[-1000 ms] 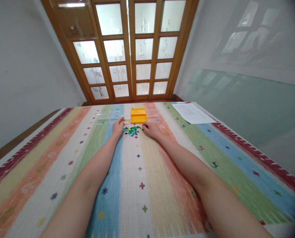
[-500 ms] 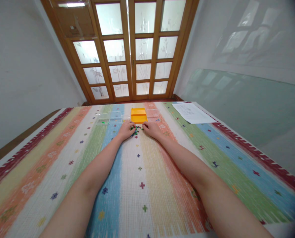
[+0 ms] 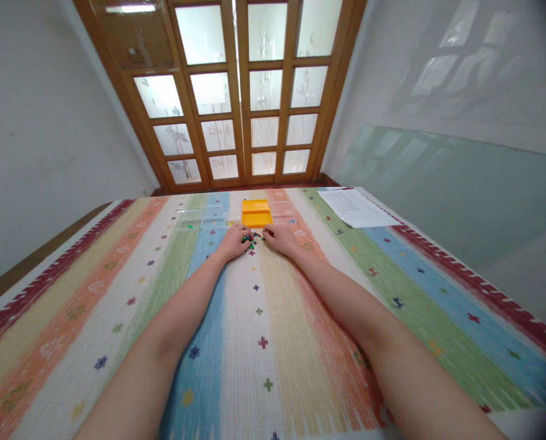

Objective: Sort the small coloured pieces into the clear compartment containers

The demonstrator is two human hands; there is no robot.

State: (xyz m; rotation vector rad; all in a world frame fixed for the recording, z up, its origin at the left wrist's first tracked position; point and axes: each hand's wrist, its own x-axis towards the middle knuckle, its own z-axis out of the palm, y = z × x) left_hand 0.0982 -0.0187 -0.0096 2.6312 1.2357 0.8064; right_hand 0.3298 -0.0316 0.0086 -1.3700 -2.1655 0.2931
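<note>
Several tiny coloured pieces point(image 3: 251, 246), dark, green and blue, lie in a loose pile on the striped tablecloth. From the left, my left hand point(image 3: 233, 242) curls over the pile, with some pieces showing between its thumb and fingers. My right hand point(image 3: 279, 238) rests at the pile's right edge, its fingers bent together; whatever is at its fingertips is too small to make out. Just beyond both hands stands a yellow two-part box point(image 3: 257, 206), its bottom near the fingers. The pieces are too small for me to tell their exact kind.
Clear plastic trays point(image 3: 213, 217) lie left of the yellow box, with a green bit in one. Another clear tray point(image 3: 284, 211) sits on the right. A printed sheet point(image 3: 355, 208) is at the far right. Beyond the table stand glazed wooden doors point(image 3: 266, 116).
My left hand has closed in slightly over the pile, hiding more of the pieces. The right hand and the boxes have hardly moved.
</note>
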